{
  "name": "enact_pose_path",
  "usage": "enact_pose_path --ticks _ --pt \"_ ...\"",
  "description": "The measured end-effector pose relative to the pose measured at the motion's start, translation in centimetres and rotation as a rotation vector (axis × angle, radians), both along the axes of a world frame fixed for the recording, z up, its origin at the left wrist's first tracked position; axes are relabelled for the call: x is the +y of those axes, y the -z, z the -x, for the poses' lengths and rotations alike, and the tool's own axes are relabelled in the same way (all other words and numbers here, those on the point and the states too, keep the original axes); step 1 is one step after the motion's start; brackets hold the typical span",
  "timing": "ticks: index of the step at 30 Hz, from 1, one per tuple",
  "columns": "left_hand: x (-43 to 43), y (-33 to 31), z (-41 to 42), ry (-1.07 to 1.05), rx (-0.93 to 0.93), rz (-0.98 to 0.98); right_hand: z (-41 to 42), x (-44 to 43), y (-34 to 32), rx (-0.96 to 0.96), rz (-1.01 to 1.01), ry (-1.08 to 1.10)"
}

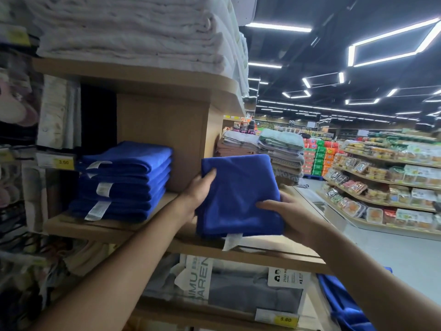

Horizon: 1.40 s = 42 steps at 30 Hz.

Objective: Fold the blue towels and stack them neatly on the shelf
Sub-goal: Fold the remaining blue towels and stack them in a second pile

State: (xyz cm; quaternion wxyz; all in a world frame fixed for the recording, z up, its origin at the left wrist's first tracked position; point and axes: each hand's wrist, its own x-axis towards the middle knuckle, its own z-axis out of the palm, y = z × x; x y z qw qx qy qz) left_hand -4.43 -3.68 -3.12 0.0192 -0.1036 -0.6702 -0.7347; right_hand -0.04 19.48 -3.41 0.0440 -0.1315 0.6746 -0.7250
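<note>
I hold a folded blue towel (pixel 238 194) in both hands just above the wooden shelf (pixel 114 229), its white tag hanging from the lower edge. My left hand (pixel 199 189) grips the towel's left side, thumb on top. My right hand (pixel 284 211) grips its right side, thumb lying across the front. A stack of several folded blue towels (pixel 124 180) with white labels sits on the same shelf to the left, apart from the held towel.
White towels (pixel 133 29) fill the shelf above. Packaged grey textiles (pixel 243 285) lie on the shelf below, and blue fabric (pixel 343 304) hangs at the lower right. Grey and green towel piles (pixel 276 149) stand behind. Grocery shelves (pixel 386 187) line the aisle on the right.
</note>
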Motion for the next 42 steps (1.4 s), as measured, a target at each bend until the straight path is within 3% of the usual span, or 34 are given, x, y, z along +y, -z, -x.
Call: enact_pose_path --ticks 3,6,9,11,13,16,19,21,22,29,36,39,42 --pt "-0.4 -0.3 1.0 0.158 -0.161 0.265 2.1 1.0 -1.1 0.076 -0.042 0.052" --pt "-0.7 -0.2 2.9 0.205 -0.088 0.283 4.3 1.7 -1.6 0.049 -0.044 0.025" --pt "0.3 -0.8 5.5 0.080 0.020 0.194 7.0 1.7 -2.3 0.062 -0.010 0.027" --pt "1.0 -2.4 8.1 -0.099 0.197 0.217 9.2 1.3 -3.5 0.081 0.048 0.070" --pt "1.6 -5.2 11.0 -0.281 0.382 0.364 11.7 0.5 -5.1 0.105 0.109 0.134" --pt "2.7 -8.4 14.5 -0.433 0.426 0.711 15.5 -1.0 -6.1 0.110 0.133 0.235" --pt "4.3 -6.6 16.6 -0.514 0.340 1.043 19.5 -1.7 -3.3 0.026 -0.179 0.496" --pt "4.7 -4.3 17.2 -0.535 0.310 1.166 21.1 -1.7 -1.2 0.020 -0.474 0.543" --pt "4.9 -3.3 17.4 -0.537 0.315 1.211 21.6 -1.5 -0.6 0.043 -0.530 0.544" --pt "5.0 -4.6 18.0 -0.542 0.463 1.375 21.0 -0.2 -0.3 0.235 -0.585 0.535" --pt "5.0 -3.0 15.3 -0.403 0.405 1.684 20.3 0.3 -0.1 0.295 -0.795 0.473" --pt "4.8 -2.8 13.1 -0.412 0.484 1.666 19.5 -0.1 -0.3 0.277 -0.928 0.481" --pt "5.2 -1.5 9.7 -0.324 0.527 1.510 17.8 -0.8 -0.6 0.268 -0.929 0.485"
